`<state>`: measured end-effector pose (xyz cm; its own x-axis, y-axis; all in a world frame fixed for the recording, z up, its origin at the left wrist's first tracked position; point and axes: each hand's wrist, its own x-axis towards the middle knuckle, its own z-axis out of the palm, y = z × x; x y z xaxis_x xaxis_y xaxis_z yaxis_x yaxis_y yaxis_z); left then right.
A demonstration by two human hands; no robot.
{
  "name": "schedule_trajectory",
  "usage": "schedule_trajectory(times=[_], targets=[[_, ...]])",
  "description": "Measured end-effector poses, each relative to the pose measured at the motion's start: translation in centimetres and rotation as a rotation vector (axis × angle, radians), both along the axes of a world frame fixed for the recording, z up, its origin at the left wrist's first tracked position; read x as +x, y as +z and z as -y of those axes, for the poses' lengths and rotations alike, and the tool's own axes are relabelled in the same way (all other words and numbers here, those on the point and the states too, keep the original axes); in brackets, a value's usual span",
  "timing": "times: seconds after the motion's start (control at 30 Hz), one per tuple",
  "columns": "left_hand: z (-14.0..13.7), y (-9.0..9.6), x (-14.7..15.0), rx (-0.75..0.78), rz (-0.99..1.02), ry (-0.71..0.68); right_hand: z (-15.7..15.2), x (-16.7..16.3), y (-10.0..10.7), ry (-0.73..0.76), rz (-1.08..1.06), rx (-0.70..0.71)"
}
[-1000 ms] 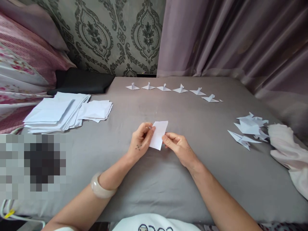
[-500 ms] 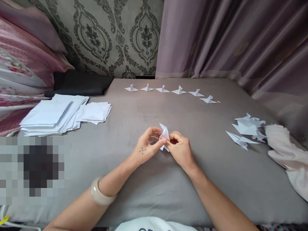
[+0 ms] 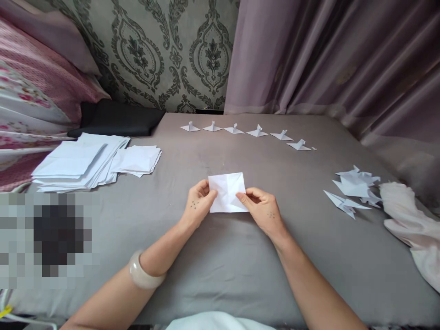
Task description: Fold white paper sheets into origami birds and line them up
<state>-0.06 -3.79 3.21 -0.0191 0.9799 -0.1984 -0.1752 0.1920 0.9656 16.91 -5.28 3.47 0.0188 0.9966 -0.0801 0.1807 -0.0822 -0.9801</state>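
Observation:
A creased white square of paper point(image 3: 227, 192) is held up, opened out flat, above the grey cloth. My left hand point(image 3: 198, 204) pinches its left edge, the thumb on the near face and the fingers behind. On the opposite edge my right hand point(image 3: 263, 207) grips it in the same way, thumb in front. Both hands' fingertips are partly hidden behind the sheet. Beyond it, a row of small folded white paper birds point(image 3: 235, 129) stands across the far part of the table.
At the left lie a stack of larger white sheets point(image 3: 65, 160), a smaller paper stack point(image 3: 137, 159) and a black folded cover point(image 3: 118, 118). Folded paper cranes point(image 3: 355, 182) are heaped at the right beside a pale crumpled cloth point(image 3: 409, 220). A curtain point(image 3: 292, 55) hangs behind.
The paper was folded up between my fingers and is now opened into a flat square. My hands have moved apart to its two side edges.

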Motion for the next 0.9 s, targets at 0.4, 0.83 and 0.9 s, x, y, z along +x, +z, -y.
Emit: schedule_trajectory(times=[0.4,0.83,0.9], targets=[[-1.0,-1.2,-0.8,-0.103,0.019,0.009,-1.4,0.8,-2.8,-0.041,0.13,0.095],[-0.8,-2.6,-2.7,0.597,-1.148,-0.016,-0.7,0.4,-2.7,0.166,0.751,0.469],[-1.0,-2.3,-2.9,0.79,-1.26,-0.174,-0.6,0.4,-2.4,0.201,0.761,0.49]])
